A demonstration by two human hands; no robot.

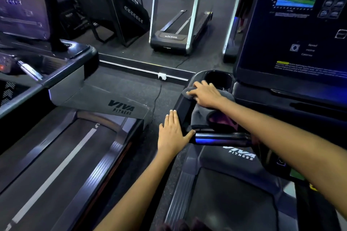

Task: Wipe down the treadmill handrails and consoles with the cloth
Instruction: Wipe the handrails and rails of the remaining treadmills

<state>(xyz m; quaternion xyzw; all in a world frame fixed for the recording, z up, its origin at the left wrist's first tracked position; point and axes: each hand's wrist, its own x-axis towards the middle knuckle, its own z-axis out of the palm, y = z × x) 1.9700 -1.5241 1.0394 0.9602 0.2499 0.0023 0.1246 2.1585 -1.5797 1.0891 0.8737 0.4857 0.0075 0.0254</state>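
A grey cloth (pixel 200 113) with a maroon underside lies draped over the left end of the black treadmill console (pixel 183 105), just below its round cup holder (pixel 217 78). My right hand (pixel 206 93) presses flat on the cloth's upper part, fingers spread toward the console's left edge. My left hand (pixel 171 131) rests flat against the console's outer left side, fingers straight, thumb touching the glossy black handrail (pixel 221 138), which reflects blue light. The lit console screen (pixel 296 24) stands upright to the right.
A second treadmill (pixel 62 155) with its own console (pixel 62 58) and screen stands to the left across a narrow floor gap. A power cable (pixel 156 97) runs from a floor socket (pixel 162 76). A wall mirror ahead reflects more gym machines.
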